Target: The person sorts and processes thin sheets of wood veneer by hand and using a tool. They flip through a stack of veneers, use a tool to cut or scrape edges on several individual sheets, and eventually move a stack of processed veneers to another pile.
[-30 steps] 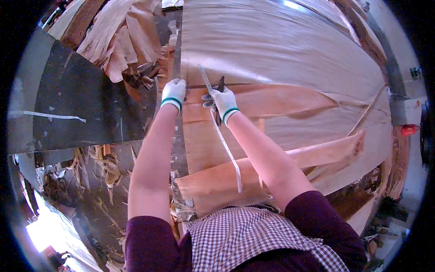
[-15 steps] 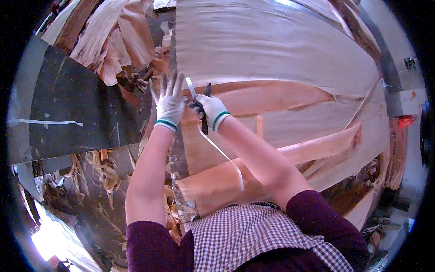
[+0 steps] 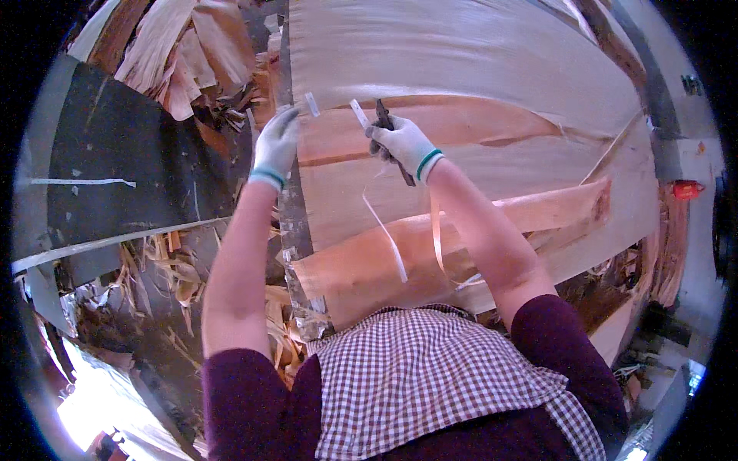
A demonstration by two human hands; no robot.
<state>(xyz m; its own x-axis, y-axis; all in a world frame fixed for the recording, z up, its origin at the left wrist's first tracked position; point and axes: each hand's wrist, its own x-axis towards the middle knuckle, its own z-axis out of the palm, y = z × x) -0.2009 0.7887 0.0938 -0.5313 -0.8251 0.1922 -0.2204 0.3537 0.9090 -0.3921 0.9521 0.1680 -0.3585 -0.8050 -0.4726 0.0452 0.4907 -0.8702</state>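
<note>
A large sheet of thin wood veneer (image 3: 369,61) lies before me, with a long darker gap or bare strip (image 3: 430,123) across it. Beside the sheet's left edge, my left hand (image 3: 275,147), gloved in white with a green cuff, is stretched flat, its fingers close together. A short piece of white tape (image 3: 311,104) lies just right of its fingertips. My right hand (image 3: 403,144), in a matching glove, grips a dark, slim tool like a utility knife (image 3: 382,115). A white tape end (image 3: 359,114) sticks out past its fingers. Below it a white tape strip (image 3: 387,240) trails down.
A loose veneer strip (image 3: 361,265) lies nearest my body, crossed by a curling pale band (image 3: 437,238). At the left is a dark panel (image 3: 138,161) bearing a white strip (image 3: 81,182). Veneer sheets (image 3: 184,54) are heaped beyond it, and scraps (image 3: 177,284) litter the lower left.
My right hand has moved right and away from the left, carrying the knife-like tool and tape. The left hand's spread fingers have come together. A short tape piece now shows beside them.
</note>
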